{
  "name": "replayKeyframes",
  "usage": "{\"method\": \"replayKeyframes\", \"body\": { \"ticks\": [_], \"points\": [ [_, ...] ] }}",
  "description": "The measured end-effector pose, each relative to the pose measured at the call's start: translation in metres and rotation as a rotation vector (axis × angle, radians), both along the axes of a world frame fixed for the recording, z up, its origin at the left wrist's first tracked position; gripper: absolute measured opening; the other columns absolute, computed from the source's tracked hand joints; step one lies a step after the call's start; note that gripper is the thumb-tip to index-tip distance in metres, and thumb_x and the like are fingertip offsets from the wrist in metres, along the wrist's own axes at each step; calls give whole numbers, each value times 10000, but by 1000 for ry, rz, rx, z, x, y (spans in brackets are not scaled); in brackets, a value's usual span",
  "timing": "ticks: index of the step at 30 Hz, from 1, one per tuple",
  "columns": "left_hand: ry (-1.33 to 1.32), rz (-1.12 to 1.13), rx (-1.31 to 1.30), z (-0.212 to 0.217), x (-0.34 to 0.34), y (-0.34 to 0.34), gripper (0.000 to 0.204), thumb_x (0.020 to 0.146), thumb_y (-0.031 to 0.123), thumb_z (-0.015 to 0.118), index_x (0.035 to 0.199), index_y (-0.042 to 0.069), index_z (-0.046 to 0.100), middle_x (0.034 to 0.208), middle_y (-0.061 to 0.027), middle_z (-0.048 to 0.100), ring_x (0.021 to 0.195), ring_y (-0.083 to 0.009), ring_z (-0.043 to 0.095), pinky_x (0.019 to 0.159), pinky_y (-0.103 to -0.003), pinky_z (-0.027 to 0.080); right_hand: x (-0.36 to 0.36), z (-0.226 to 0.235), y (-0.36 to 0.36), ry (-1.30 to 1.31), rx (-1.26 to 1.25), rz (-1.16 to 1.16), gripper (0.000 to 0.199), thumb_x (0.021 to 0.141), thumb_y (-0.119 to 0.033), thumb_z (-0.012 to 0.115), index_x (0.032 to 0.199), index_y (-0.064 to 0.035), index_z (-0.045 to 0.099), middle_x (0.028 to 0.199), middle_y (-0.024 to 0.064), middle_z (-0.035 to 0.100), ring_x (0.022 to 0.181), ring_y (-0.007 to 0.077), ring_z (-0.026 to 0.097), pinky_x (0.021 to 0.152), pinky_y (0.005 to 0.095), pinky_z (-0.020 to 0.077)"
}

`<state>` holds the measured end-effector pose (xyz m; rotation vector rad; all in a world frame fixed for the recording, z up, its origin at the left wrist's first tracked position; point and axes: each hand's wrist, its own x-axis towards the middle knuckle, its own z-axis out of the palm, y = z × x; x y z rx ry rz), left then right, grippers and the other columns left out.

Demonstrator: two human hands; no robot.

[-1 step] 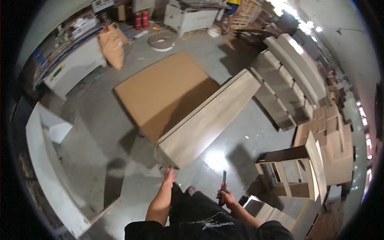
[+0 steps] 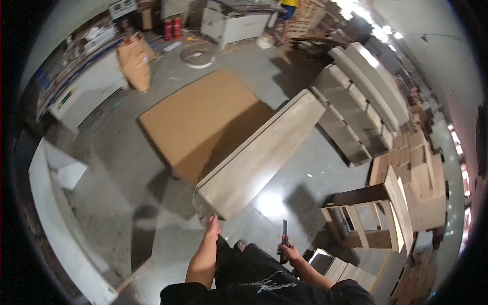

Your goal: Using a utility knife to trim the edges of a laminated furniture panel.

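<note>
A long pale wooden cabinet (image 2: pixel 262 152) stands slantwise in front of me, its light top facing up. Clear plastic film (image 2: pixel 202 204) hangs at its near end. My left hand (image 2: pixel 213 227) is at that near lower corner, its fingers closed on the film's edge. Held in my right hand (image 2: pixel 288 252) is a utility knife (image 2: pixel 285 239) with a black and red body, its blade out and pointing away from me. The knife is apart from the cabinet. A large flat brown cardboard sheet (image 2: pixel 203 117) lies beyond the cabinet, partly hidden by it.
At right stand a wooden frame (image 2: pixel 356 218) and grey cabinets (image 2: pixel 340 112). A curved white panel (image 2: pixel 61 223) is on the left. Farther off are a brown sack (image 2: pixel 134 63), red fire extinguishers (image 2: pixel 173 29), a white workbench (image 2: pixel 236 25) and another person (image 2: pixel 287 14).
The view has shifted slightly. My left hand stays at the cabinet's near corner, and the knife in my right hand has turned a little more upright.
</note>
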<state>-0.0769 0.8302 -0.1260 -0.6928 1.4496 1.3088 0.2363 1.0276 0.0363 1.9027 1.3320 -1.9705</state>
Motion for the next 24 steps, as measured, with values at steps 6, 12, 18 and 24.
{"method": "replayKeyframes", "body": {
  "ticks": [6,12,18,24],
  "points": [
    [-137,128,-64,-64,-61,58,797,907,582,596,1536,148,369,1550,-117,417,1358,-327,457,1074,-550,408,-5,-2,61,-220,149,-97,308,921,-169,702,1100,73,640,897,118,688,759,211,699,689,350,582],
    [-80,199,-30,-87,-62,53,834,919,698,540,1545,178,357,1497,-111,472,1279,-302,525,1018,-488,450,-33,-31,108,-214,103,53,383,860,-216,791,1063,76,650,923,118,710,790,224,715,714,376,596],
    [58,288,-69,-28,-45,47,985,887,789,519,1564,94,353,1526,-119,486,1290,-326,552,1042,-450,462,-90,-69,232,-291,240,55,327,825,-282,808,864,21,692,749,96,699,665,197,656,623,367,514],
    [479,387,-513,12,-3,-33,783,968,639,528,1449,21,528,1445,-162,575,1248,-305,580,1061,-443,444,-192,-126,388,23,293,-474,284,882,-245,676,989,10,614,773,59,576,598,202,578,584,346,509]
  ]
}}
